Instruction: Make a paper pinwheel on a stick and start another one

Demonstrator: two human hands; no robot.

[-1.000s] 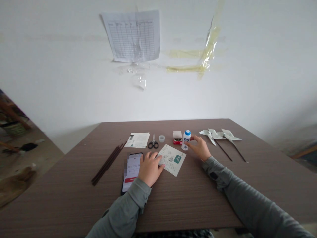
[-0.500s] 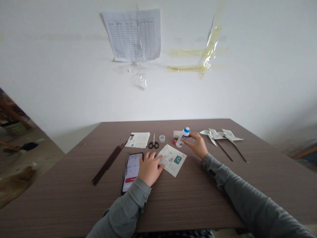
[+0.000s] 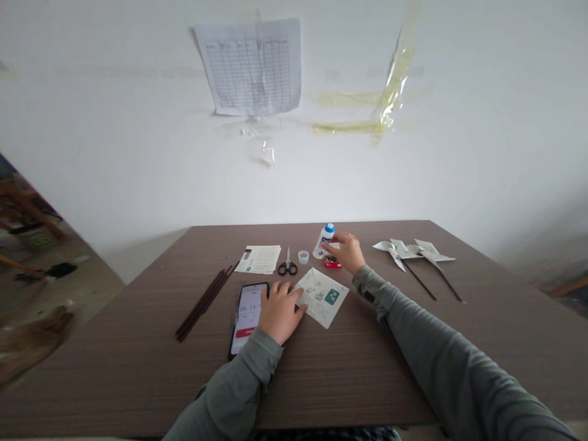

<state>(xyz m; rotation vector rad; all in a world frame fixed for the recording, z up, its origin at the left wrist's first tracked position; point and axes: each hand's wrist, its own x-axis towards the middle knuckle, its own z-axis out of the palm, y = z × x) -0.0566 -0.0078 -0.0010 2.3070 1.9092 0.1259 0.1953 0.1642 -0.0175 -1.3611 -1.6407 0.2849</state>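
Observation:
Between its thumb and fingers my right hand (image 3: 348, 252) grips a white glue bottle (image 3: 323, 241) with a blue cap, tilted near the back of the table. A small red and white box (image 3: 332, 261) lies just below that hand, partly covered. My left hand (image 3: 281, 310) rests with fingers spread, its fingertips at the left corner of a square printed paper (image 3: 321, 297) that has a green patch. Under and beside the left hand is a phone (image 3: 249, 315) showing a timer, partly hidden by the hand.
Black-handled scissors (image 3: 288, 264) and a small clear cup (image 3: 303, 256) lie behind the paper. Printed sheets (image 3: 260, 259) and dark sticks (image 3: 205, 305) are to the left. Two paper pinwheels (image 3: 399, 249) on sticks lie at the right. A wall (image 3: 160, 171) rises behind the table.
My right hand has carried the glue bottle leftward and farther back, uncovering more of the red box. My left hand stays on the paper's corner.

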